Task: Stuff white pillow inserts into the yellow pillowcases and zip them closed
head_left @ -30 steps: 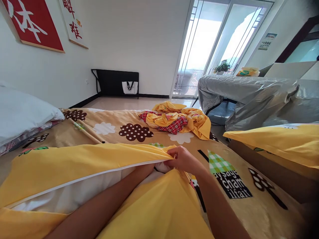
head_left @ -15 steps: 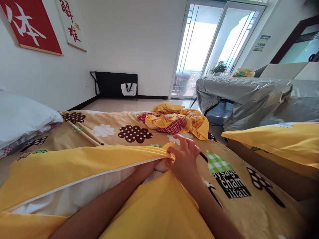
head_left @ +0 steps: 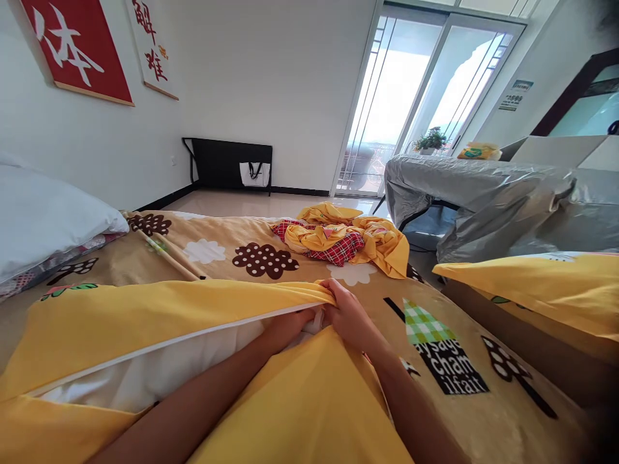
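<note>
A yellow pillowcase (head_left: 159,309) lies across the front of the bed, its long opening gaping along a white edge. Inside the opening shows a white pillow (head_left: 130,374). My left hand (head_left: 287,330) reaches into the opening at its right end, fingers closed on a bunched bit of the white pillow, fingertips partly hidden. Just right of it, my right hand (head_left: 351,316) grips the gathered corner of the pillowcase, thumb and fingers wrapped round the folds.
The bed has a tan patterned blanket (head_left: 362,296). Crumpled yellow and red-checked cloth (head_left: 333,241) lies near its far edge. A white pillow (head_left: 53,219) is at left, another yellow-covered pillow (head_left: 541,283) at right. Beyond stands a table under silver plastic sheeting (head_left: 464,180).
My right hand's raised fingers have closed down round the pillowcase corner. My left hand has shifted slightly left within the opening. The camera view has tilted a little.
</note>
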Demonstrator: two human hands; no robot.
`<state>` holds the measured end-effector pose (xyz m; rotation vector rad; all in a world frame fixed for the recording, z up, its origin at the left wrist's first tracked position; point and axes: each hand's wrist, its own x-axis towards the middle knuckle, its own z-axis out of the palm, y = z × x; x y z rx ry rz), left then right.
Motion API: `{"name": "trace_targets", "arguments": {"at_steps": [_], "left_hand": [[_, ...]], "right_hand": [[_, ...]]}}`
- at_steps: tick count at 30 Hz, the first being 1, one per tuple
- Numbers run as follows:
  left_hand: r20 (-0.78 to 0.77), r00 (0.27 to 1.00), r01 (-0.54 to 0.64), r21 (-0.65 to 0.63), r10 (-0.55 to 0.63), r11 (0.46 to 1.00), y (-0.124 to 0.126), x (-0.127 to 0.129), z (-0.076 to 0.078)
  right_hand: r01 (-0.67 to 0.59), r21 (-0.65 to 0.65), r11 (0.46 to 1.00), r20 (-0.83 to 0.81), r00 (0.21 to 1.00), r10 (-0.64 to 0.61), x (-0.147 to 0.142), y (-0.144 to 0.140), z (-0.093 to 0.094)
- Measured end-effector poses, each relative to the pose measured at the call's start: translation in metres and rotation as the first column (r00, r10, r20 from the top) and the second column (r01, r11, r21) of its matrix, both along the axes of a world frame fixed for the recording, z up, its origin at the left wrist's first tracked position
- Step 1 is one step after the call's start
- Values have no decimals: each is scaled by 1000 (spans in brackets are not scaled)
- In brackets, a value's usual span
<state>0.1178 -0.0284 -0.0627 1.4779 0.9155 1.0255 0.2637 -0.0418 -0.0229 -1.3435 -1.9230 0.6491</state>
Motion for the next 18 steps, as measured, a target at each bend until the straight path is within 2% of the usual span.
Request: {"name": "trace_targets", "arguments": {"at_steps": [4, 6, 8, 11, 14, 18], "left_hand": [[75, 992, 103, -19, -101, 995, 3, 5, -9], [70, 992, 105, -16, -103, 994, 4, 6, -11], [-3, 996, 91, 10, -91, 996, 3, 6, -10], [-163, 986, 58, 149, -33, 987, 1, 5, -8], [-228, 974, 54, 294, 15, 954, -3, 6, -11], [-232, 972, 73, 476, 46, 877, -12, 4, -14]], "right_hand": [[13, -100, 995, 92, 996, -4, 5, -2, 1], [69, -76, 995, 194, 980, -54, 3, -5, 3], [139, -8, 990, 312, 941, -130, 0, -8, 4], [180, 130, 975, 424, 879, -218, -4, -12, 7], [147, 183, 972, 375, 904, -207, -4, -12, 9], [158, 199, 967, 303, 929, -214, -2, -10, 7]]}}
